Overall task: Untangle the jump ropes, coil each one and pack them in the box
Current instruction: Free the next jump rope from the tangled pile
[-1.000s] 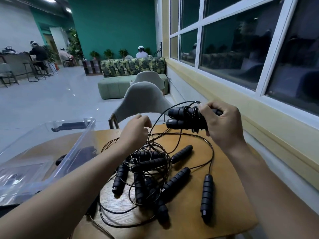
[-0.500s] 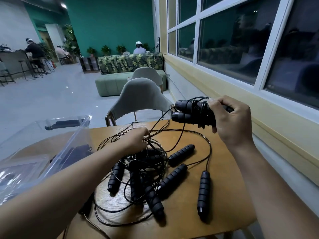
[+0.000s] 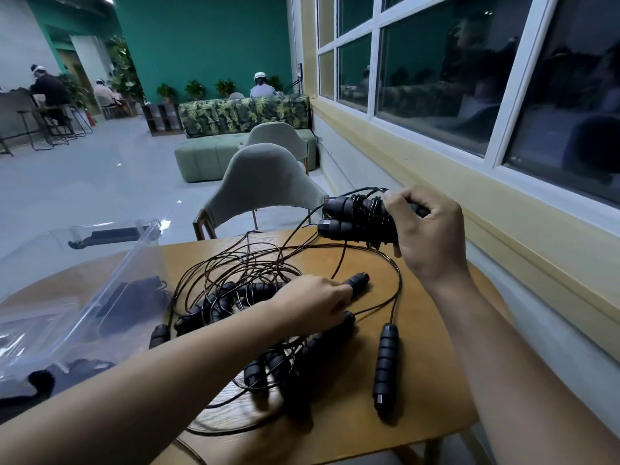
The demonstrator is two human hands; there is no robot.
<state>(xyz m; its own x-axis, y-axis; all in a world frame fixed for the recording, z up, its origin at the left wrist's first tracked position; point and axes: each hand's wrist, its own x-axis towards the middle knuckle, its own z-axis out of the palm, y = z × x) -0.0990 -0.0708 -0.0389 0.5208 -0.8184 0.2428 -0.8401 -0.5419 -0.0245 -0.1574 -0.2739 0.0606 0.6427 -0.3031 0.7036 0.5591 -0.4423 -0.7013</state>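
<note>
Clamped in the right hand [image 3: 426, 236] is a pair of black handles [image 3: 355, 219], laid side by side and bound with several turns of thin cord. The fingers are curled fully round the rear ends, and the bundle is held raised above the far edge of the wooden table [image 3: 419, 414]. A length of unwound cord [image 3: 398, 283] runs down from the bundle to the tabletop. The left hand [image 3: 315, 303] is lowered onto the tangle [image 3: 241, 297] of remaining ropes in the middle of the table, its fingertips beside one handle end. Whether anything is pinched there cannot be told.

A loose handle [image 3: 385, 364] lies apart on the right. The clear plastic box [image 3: 100, 280] stands at the left, with some dark items seen through its wall.

The cord is judged to be light, springy and slick, so loops are likely to slip off and snag neighbouring strands when pulled. The ribbed handles are judged stiff, grippy and the heavier part. A rope is therefore best taken by its handles, with the cord fed out slowly rather than tugged.
</note>
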